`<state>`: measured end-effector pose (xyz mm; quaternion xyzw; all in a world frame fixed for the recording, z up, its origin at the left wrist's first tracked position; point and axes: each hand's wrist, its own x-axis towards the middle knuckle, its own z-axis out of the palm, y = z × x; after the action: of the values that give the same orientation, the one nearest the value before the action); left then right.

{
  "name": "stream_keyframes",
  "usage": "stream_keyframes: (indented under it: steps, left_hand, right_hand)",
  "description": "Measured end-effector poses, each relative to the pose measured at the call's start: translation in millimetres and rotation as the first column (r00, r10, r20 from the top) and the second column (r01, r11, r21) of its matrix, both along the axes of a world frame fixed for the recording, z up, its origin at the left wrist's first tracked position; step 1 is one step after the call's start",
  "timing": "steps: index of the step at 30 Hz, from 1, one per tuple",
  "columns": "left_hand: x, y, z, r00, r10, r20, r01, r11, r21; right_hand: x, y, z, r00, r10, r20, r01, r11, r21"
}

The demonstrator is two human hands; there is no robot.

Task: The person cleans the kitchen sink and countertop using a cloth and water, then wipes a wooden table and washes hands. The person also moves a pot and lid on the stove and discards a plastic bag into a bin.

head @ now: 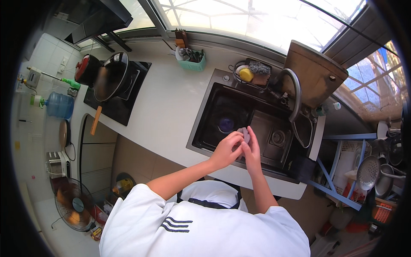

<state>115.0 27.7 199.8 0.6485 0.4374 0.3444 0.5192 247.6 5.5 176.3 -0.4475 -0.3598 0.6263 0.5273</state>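
Both my hands meet over the near side of a dark double sink, pressing a small greyish-purple cloth between them. The fingers of my left hand curl around its left side. My right hand lies along its right side with straighter fingers. Part of the cloth is hidden by the fingers. Beyond my hands, a round purple-blue thing lies in the left basin. To the right is the basin with the drain.
A curved faucet arches over the right basin. Behind the sink sit a caddy with a yellow sponge and a leaning wooden board. A green utensil basket stands on the counter. A lidded wok is on the stove at left.
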Motion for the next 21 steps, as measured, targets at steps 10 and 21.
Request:
stream_keyframes:
  steps: [10,21]
  left_hand:
    - [-253,33,-22,0.848,0.514,-0.126,-0.509,0.858,0.074]
    - [-477,-72,-216,-0.015,0.942,-0.336,-0.989,-0.063,-0.131]
  right_hand:
    - [-155,103,-10,0.772,0.423,0.474,-0.449,0.891,-0.064]
    - [-368,349,-95,0.635,0.135,0.761,-0.435,0.876,0.208]
